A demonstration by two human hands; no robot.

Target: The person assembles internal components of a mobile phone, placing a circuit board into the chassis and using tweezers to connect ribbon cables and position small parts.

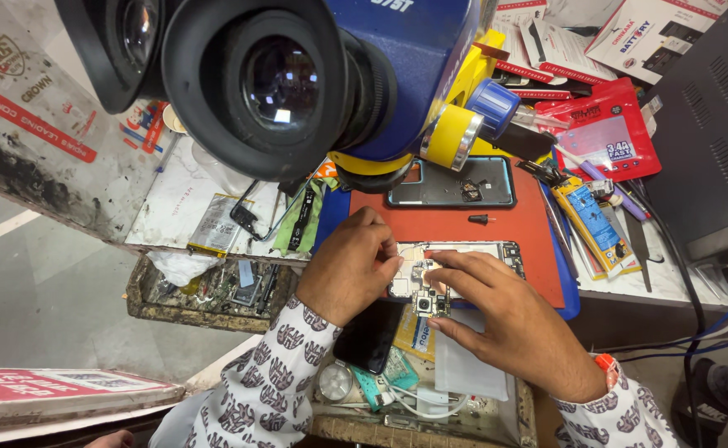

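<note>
Left hand [349, 267], right hand [509, 323]: both hands pinching opened phone [463, 270] at red mat [530, 241] near edge.

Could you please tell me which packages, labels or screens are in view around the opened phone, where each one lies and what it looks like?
Red pouch: upper right of the bench, flat, glossy red with a pale window.
White and red cartons: top right corner, flat boxes, partly overlapping.
Blue and yellow blister pack: right of the orange mat, long and narrow.
Black screen panel: under the left hand, dark and glossy.
Red and white sign: bottom left, a flat strip.
</note>
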